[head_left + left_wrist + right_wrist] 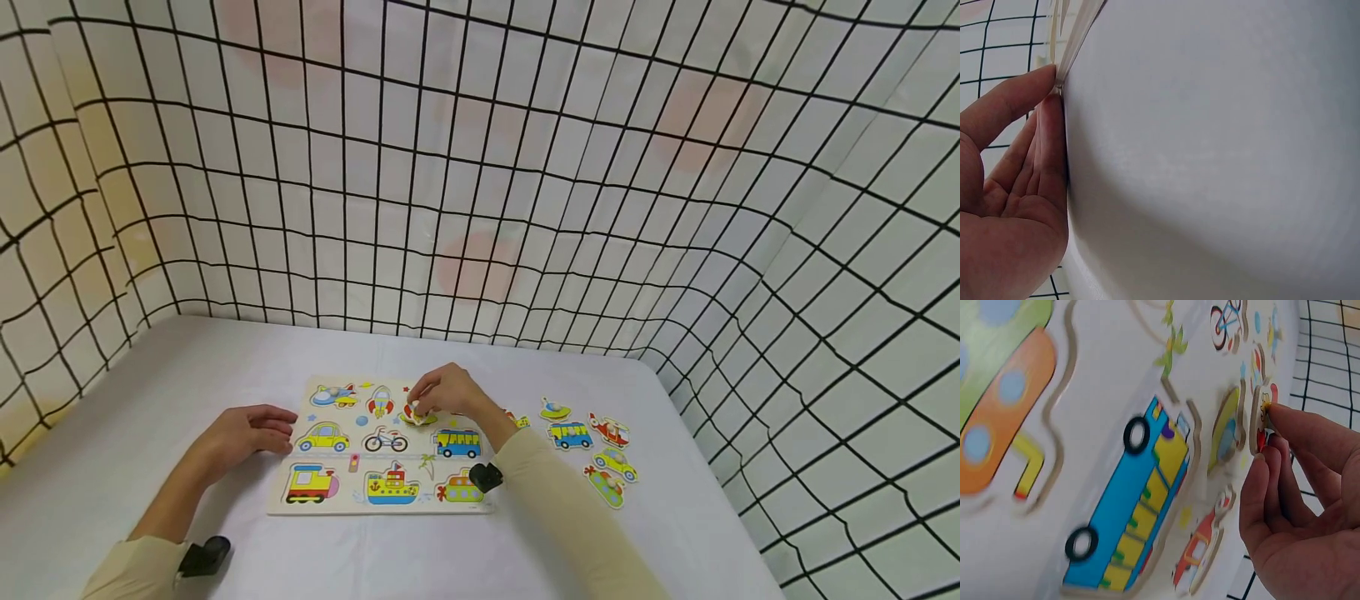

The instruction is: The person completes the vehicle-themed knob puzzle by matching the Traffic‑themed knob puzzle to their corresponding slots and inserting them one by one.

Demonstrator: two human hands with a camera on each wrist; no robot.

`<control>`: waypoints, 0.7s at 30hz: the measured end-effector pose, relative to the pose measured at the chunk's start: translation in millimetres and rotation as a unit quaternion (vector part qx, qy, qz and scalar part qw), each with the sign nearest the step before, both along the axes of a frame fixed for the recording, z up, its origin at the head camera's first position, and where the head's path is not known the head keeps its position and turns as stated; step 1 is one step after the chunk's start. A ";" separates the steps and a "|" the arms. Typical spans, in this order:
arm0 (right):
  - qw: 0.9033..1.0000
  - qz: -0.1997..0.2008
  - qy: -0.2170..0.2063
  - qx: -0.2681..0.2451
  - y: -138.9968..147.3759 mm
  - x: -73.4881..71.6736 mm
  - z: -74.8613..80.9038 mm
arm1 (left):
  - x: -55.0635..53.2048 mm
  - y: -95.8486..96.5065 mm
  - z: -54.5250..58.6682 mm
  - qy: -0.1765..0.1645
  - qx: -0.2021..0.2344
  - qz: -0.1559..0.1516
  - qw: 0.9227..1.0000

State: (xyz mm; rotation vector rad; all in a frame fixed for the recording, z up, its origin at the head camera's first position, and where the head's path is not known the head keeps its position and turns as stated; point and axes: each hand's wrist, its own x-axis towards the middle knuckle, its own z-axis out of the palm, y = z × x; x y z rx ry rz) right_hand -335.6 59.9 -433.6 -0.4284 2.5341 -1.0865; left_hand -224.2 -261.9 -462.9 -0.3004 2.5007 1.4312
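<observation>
My right hand (450,392) pinches a small wooden puzzle piece (1262,419) with red, yellow and white on it. The piece stands on edge between thumb and fingers, close over the board by the flying saucer picture (1225,432); its picture is mostly hidden. The flat puzzle board (345,461) carries vehicle pictures: car, bicycle, bus, train, ship, submarine, rocket and plane. My left hand (238,440) lies at the board's left edge, fingers fairly straight. In the left wrist view, the left thumb and fingertips (1052,74) are right at that edge.
Right of the board lie several loose pieces: a flying saucer (555,409), a bus (570,435), a helicopter (611,431), a car (616,465) and a submarine (604,487). Another yellow piece (517,420) is partly behind the right forearm. Black-lined white cloth (480,208) surrounds the white table (375,558).
</observation>
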 end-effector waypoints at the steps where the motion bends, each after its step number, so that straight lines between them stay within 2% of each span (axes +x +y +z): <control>1: 1.000 -0.002 0.000 -0.007 -3.8 0.1 -2.0 | 0.0 -0.1 0.1 0.000 0.001 0.000 1.000; 5: 0.999 -0.013 0.006 -0.034 -16.6 1.1 -10.2 | 0.5 0.4 0.4 -0.004 0.005 0.003 1.000; 14: 0.998 -0.024 0.014 -0.055 -31.0 2.1 -21.4 | 2.2 2.1 -0.2 -0.001 0.004 0.004 1.000; 17: 0.998 -0.028 0.019 -0.049 -38.0 2.4 -22.0 | 1.6 0.7 -0.7 -0.002 -0.001 0.002 1.000; 21: 0.997 -0.053 0.038 -0.032 -48.9 3.3 -22.4 | 1.7 -0.1 0.3 -0.001 -0.002 0.001 1.000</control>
